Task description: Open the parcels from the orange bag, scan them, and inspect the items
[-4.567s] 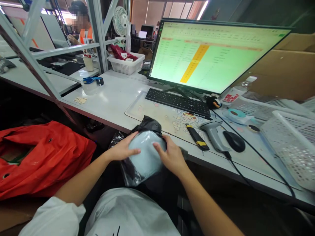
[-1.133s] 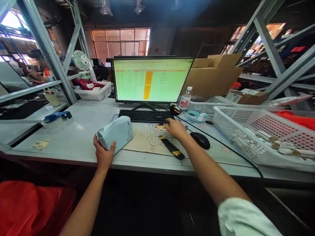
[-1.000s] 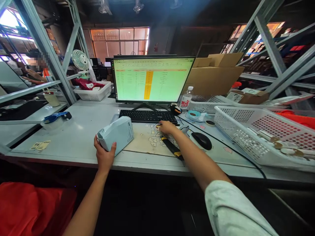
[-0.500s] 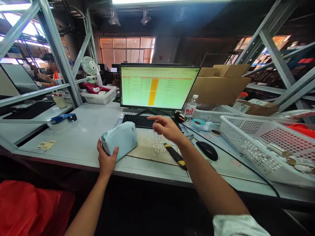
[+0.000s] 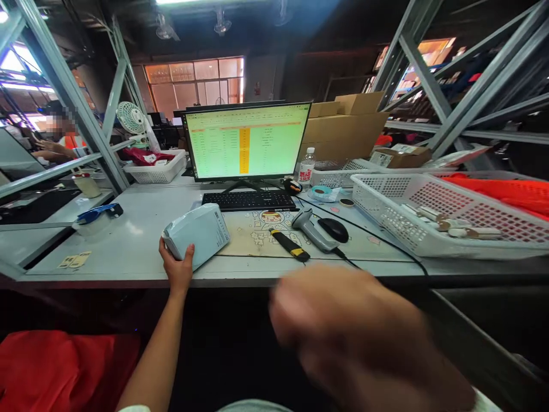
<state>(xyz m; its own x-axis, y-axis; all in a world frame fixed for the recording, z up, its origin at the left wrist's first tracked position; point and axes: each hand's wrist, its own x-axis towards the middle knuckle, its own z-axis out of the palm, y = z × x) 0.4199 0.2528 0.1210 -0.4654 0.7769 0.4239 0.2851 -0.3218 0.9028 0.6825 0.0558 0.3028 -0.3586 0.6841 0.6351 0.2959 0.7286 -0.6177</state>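
My left hand point(image 5: 176, 267) grips the near end of a pale blue-grey box point(image 5: 196, 234) that rests tilted on the grey desk point(image 5: 141, 229), at the left edge of the printed desk mat point(image 5: 257, 234). My right hand point(image 5: 343, 320) is close to the camera, below the desk edge, a large motion blur; its fingers cannot be made out. On the mat lie a black and yellow utility knife point(image 5: 289, 245), a grey barcode scanner point(image 5: 312, 228) and a black mouse point(image 5: 333, 229). A black keyboard point(image 5: 249, 200) sits before the lit monitor point(image 5: 246, 141).
White mesh baskets point(image 5: 429, 214) hold small items on the right, with cardboard boxes point(image 5: 347, 129) behind. A water bottle point(image 5: 306, 167), tape roll point(image 5: 321, 192), blue tape dispenser point(image 5: 98, 212) and fan point(image 5: 128, 117) stand around. Another person point(image 5: 55, 140) works at far left. Red bag point(image 5: 55, 369) lies below.
My right hand has left the keyboard area and swung back toward the camera, now blurred below the desk edge. The left hand still grips the box. The view shifted slightly.
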